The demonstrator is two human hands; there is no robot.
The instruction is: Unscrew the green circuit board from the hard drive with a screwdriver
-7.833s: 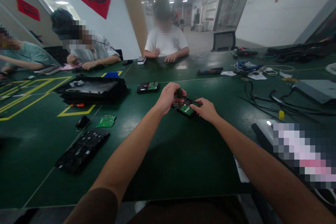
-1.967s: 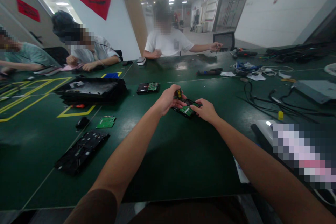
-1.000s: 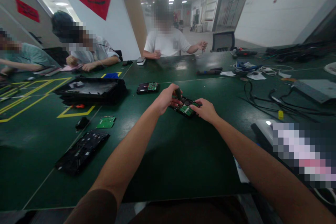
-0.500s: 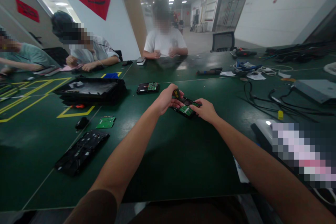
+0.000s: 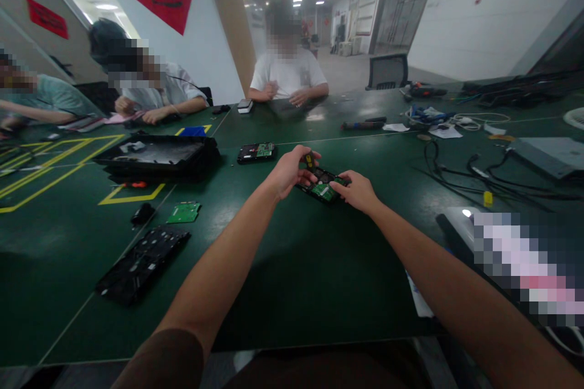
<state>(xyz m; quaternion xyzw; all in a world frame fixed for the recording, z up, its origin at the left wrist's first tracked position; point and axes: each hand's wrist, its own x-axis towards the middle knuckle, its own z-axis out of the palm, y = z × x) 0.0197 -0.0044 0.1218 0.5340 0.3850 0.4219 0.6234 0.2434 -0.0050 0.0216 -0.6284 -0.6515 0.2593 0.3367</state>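
A hard drive (image 5: 323,191) lies on the dark green table with its green circuit board facing up. My left hand (image 5: 288,172) is closed around a small screwdriver with a black and yellow handle (image 5: 309,161), held steeply over the far part of the drive. The screwdriver's tip is hidden, so contact with a screw cannot be told. On the near right, my right hand (image 5: 358,191) grips the drive's edge, fingers against its side and circuit board. A second hard drive (image 5: 256,152) sits farther off to the left.
To the left are a black tray (image 5: 157,158), a loose green circuit board (image 5: 183,212), a black plastic frame (image 5: 143,261) and a small black object (image 5: 142,214). Black cables (image 5: 474,173) and a grey metal box (image 5: 547,157) lie on the right. A person (image 5: 289,76) sits across the table.
The screwdriver handle has turned slightly in my left fingers. My right hand and the drive stay in place. The person across has moved their hands.
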